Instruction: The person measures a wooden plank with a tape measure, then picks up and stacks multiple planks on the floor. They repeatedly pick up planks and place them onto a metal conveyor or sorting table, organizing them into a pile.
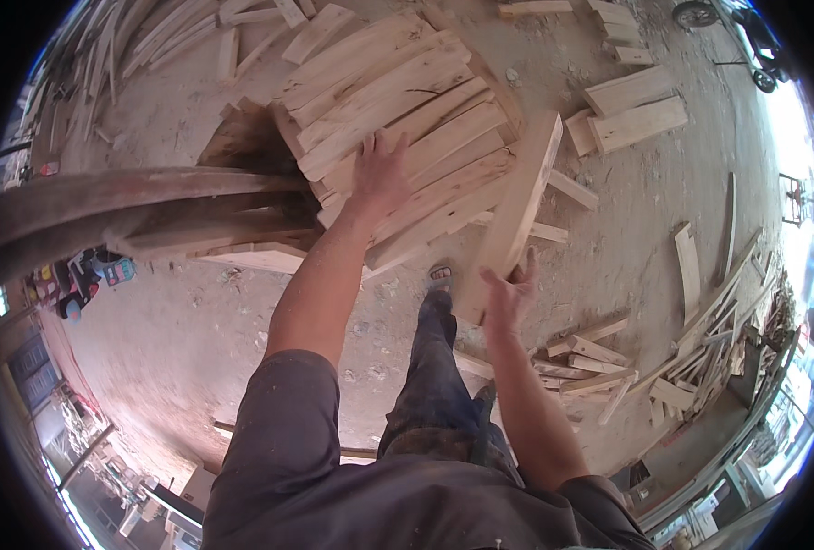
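A pile of pale wooden boards [398, 92] lies side by side in front of me. My left hand [382, 172] rests on the boards near the pile's left part, fingers stretched out and a little apart. To the right, my right hand [510, 291] is closed on the near end of a long wooden plank [521, 197]. That plank is tilted, its far end reaching up beside the pile's right edge. The hand's grip is partly hidden by the plank.
A thick timber post [141, 194] runs in from the left to the pile. Loose boards [641, 119] lie at the far right, scrap wood [599, 357] at the near right. More offcuts [177, 32] are heaped at the far left. A motorbike [755, 50] stands at the far right edge.
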A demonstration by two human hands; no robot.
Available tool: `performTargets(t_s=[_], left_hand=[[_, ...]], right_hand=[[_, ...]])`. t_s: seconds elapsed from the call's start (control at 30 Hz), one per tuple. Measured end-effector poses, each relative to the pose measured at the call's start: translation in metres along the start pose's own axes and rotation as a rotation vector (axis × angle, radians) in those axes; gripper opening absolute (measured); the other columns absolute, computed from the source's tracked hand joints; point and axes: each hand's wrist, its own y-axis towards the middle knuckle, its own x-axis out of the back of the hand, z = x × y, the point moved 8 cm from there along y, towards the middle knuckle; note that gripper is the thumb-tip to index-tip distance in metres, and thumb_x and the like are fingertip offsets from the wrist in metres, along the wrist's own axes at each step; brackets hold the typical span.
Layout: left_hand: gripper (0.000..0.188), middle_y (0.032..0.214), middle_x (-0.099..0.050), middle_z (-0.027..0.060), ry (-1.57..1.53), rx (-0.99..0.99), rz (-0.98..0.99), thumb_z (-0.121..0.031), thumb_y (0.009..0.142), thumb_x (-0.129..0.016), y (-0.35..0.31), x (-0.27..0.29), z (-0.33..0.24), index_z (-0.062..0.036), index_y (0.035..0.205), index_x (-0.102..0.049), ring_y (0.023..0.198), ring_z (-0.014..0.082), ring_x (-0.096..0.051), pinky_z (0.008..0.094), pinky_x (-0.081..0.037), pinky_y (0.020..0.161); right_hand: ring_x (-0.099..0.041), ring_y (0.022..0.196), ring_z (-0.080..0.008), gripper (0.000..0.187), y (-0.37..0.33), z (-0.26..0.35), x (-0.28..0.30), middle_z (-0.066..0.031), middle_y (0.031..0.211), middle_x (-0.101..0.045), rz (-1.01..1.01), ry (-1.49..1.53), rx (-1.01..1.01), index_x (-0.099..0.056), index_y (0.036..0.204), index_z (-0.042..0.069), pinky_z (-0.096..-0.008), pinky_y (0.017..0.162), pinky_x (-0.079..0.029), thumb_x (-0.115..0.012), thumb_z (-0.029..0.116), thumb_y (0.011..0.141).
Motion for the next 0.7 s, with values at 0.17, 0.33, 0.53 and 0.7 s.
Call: performTargets(t_s=[0.17, 0.33, 0.53, 0.7], left_hand=[[0.067, 0.163, -0.031, 0.0247, 0.180, -0.045, -0.053, -0.018, 0.087, -0.065, 0.008, -0.062, 0.069, -0.0030, 0.150, -0.046, 0.155, 0.0422, -0.023, 0.0559, -0.021, 0.125], [0.066, 0.164, -0.031, 0.0264, -0.026, 0.115, -0.213, -0.029, 0.094, -0.064, 0.023, -0.033, 0.112, -0.0021, 0.151, -0.042, 0.155, 0.0430, -0.021, 0.0578, -0.019, 0.125], [0.068, 0.150, -0.043, 0.0239, -0.215, 0.287, -0.182, -0.046, 0.099, -0.057, 0.080, -0.046, 0.163, -0.0037, 0.150, -0.042, 0.142, 0.0423, -0.036, 0.0570, -0.023, 0.121], [0.067, 0.144, -0.044, 0.0220, 0.003, 0.352, -0.231, -0.052, 0.100, -0.053, 0.078, -0.057, 0.147, -0.0087, 0.151, -0.044, 0.136, 0.0422, -0.038, 0.0593, -0.025, 0.118]], right_hand=[[-0.066, 0.113, -0.0266, 0.101, 0.013, -0.037, -0.068, -0.0199, 0.130, -0.063, -0.062, -0.033, 0.053, -0.022, 0.160, -0.004, -0.0344, 0.098, -0.052, -0.076, -0.008, 0.075], [-0.063, 0.122, -0.0300, 0.095, 0.010, -0.074, -0.123, -0.0210, 0.139, -0.058, 0.217, -0.407, -0.013, -0.025, 0.158, -0.007, -0.0366, 0.104, -0.051, -0.076, -0.002, 0.078], [-0.059, 0.124, -0.0245, 0.068, 0.083, -0.098, -0.152, -0.0182, 0.140, -0.059, 0.263, 0.161, -0.449, -0.038, 0.152, -0.009, -0.0368, 0.105, -0.047, -0.063, 0.000, 0.088], [-0.060, 0.108, -0.0187, 0.054, 0.095, -0.058, -0.187, -0.0134, 0.130, -0.066, 0.412, 0.199, -0.400, -0.057, 0.139, -0.007, -0.0304, 0.098, -0.044, -0.059, -0.004, 0.084]])
